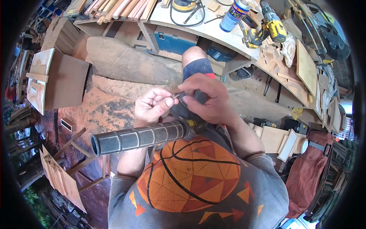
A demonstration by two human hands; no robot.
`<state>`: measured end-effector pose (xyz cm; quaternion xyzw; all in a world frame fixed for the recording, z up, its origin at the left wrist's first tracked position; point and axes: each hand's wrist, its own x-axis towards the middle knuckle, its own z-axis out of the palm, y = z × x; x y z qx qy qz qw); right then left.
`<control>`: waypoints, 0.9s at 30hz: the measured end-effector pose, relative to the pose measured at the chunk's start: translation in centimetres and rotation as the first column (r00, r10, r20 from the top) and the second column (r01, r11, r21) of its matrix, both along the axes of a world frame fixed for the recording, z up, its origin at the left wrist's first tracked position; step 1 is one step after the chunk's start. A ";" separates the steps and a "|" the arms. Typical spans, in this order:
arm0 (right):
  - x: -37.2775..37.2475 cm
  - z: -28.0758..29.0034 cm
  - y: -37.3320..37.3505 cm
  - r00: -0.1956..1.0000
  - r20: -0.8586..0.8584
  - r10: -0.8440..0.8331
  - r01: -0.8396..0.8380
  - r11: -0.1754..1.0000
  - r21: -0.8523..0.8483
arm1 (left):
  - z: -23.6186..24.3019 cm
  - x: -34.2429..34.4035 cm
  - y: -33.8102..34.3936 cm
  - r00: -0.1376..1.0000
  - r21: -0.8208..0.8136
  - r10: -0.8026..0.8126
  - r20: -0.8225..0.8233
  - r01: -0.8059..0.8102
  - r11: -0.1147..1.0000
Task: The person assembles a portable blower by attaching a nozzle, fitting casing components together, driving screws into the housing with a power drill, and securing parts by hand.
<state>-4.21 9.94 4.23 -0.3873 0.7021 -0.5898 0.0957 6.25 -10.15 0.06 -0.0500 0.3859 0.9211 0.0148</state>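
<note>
In front of my chest, my left hand [154, 105] pinches a small thin piece [175, 96] between thumb and fingertips. It looks like a short pin or screw, too small to name surely. My right hand [209, 97] meets it from the other side, thumb and forefinger closed round the piece's other end, where a dark bit shows. Below both hands lies a black tool with a wide ribbed tube [141, 137], resembling a blower nozzle. Its open end points left, and its body is partly hidden under my right hand and against my lap.
Ahead stands a workbench [206, 34] with wooden dowels [118, 8], a blue spray can [234, 15] and a yellow-black cordless drill [272, 23]. Blue cases [175, 40] sit beneath. A board-topped box [63, 82] is at left, and a wooden stool [63, 175] below it. Sawdust covers the floor.
</note>
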 end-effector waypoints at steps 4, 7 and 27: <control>0.2 -0.1 4.3 0.987 -0.064 -0.145 0.153 0.979 0.136 | -0.4 -0.9 0.9 0.994 -0.252 0.106 0.007 -0.101 0.963; 2.0 -1.1 7.9 0.993 -0.024 -0.116 0.118 0.942 0.313 | -2.4 -1.8 0.6 0.996 -0.359 0.045 0.072 -0.017 0.933; 5.3 -7.5 13.9 0.989 0.025 -0.145 0.129 0.937 0.323 | -4.0 -8.3 3.4 0.946 -0.493 -0.184 0.268 0.299 0.817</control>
